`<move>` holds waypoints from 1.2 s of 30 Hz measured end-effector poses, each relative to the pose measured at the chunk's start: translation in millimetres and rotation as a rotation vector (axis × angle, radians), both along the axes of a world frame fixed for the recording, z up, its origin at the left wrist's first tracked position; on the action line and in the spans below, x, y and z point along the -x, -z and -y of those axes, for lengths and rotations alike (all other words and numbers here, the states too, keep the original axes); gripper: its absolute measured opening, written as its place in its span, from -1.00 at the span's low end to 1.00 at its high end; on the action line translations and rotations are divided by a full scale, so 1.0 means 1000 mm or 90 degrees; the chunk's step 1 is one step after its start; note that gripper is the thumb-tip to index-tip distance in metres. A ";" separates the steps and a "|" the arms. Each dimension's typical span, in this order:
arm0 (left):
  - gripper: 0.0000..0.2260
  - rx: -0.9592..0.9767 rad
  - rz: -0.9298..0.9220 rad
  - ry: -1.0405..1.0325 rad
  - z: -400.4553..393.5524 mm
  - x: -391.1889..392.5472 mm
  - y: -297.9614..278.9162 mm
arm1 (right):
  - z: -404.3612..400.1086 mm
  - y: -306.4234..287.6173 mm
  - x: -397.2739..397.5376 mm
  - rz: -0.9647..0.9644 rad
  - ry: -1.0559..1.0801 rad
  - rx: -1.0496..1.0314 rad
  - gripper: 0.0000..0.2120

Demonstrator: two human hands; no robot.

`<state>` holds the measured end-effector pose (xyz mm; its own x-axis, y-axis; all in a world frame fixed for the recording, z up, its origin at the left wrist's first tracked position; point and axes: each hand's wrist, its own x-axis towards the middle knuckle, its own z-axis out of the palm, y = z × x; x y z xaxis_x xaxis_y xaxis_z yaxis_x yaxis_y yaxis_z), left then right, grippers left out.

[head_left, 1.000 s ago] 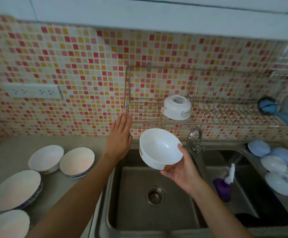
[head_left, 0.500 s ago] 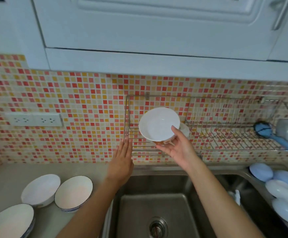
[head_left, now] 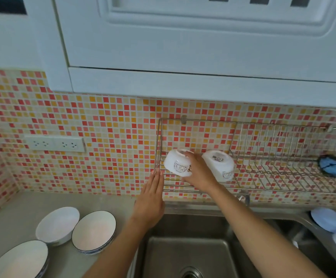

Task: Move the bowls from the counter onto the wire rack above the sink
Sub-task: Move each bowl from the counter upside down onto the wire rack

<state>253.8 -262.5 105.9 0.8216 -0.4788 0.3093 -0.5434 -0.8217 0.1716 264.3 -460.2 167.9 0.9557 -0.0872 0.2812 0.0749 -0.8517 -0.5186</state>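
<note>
My right hand [head_left: 198, 172] grips a white bowl [head_left: 176, 162], turned upside down at the left end of the wire rack [head_left: 283, 177]. A second white bowl [head_left: 222, 163] lies upside down on the rack just to its right. My left hand [head_left: 152, 199] is flat, fingers together, with its fingertips at the rack's left front corner, holding nothing. On the counter [head_left: 12, 205] at the lower left stand a white bowl [head_left: 58, 224], a blue-rimmed bowl [head_left: 94, 230] and a larger bowl [head_left: 18, 259].
A steel sink [head_left: 193, 253] lies below the rack, with a tap [head_left: 245, 198] behind my right arm. A blue brush [head_left: 330, 165] rests on the rack's right end. Pale blue dishes [head_left: 326, 219] sit in the right basin. A white cabinet [head_left: 203, 37] hangs overhead.
My right hand has turned the bowl from facing me to upside down and lowered it onto the rack's left end. The view has tilted upward. My left hand stays by the rack's corner.
</note>
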 end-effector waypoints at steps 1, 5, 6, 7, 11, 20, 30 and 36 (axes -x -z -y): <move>-0.40 0.002 0.001 -0.002 0.000 -0.001 0.000 | -0.001 0.001 -0.002 -0.003 -0.008 0.034 -0.09; -0.40 0.002 0.009 -0.005 0.001 0.000 0.001 | -0.005 0.004 -0.012 -0.018 -0.020 0.103 -0.13; -0.40 0.002 0.014 -0.005 0.001 0.000 0.002 | -0.005 0.005 -0.014 -0.026 -0.027 0.107 -0.14; -0.40 0.006 0.015 -0.005 0.001 0.000 0.002 | -0.005 0.005 -0.016 -0.032 -0.036 0.108 -0.15; -0.41 0.018 0.011 -0.006 0.001 0.001 0.003 | -0.004 0.007 -0.021 -0.051 -0.060 0.092 -0.20; -0.43 0.013 0.021 -0.024 0.009 0.006 -0.001 | 0.001 0.013 -0.017 -0.078 -0.056 0.111 -0.39; -0.35 0.004 -0.007 0.015 0.058 -0.015 -0.018 | 0.066 0.030 0.023 -0.074 0.222 0.229 -0.27; -0.26 -0.029 -0.054 -0.005 0.069 -0.034 -0.021 | 0.075 0.031 0.027 -0.124 0.254 0.242 -0.24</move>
<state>287.4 -332.0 126.5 0.8478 -0.4843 0.2160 -0.5221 -0.8337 0.1798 237.2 -535.0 136.8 0.9071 -0.3778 0.1855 -0.3556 -0.9237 -0.1427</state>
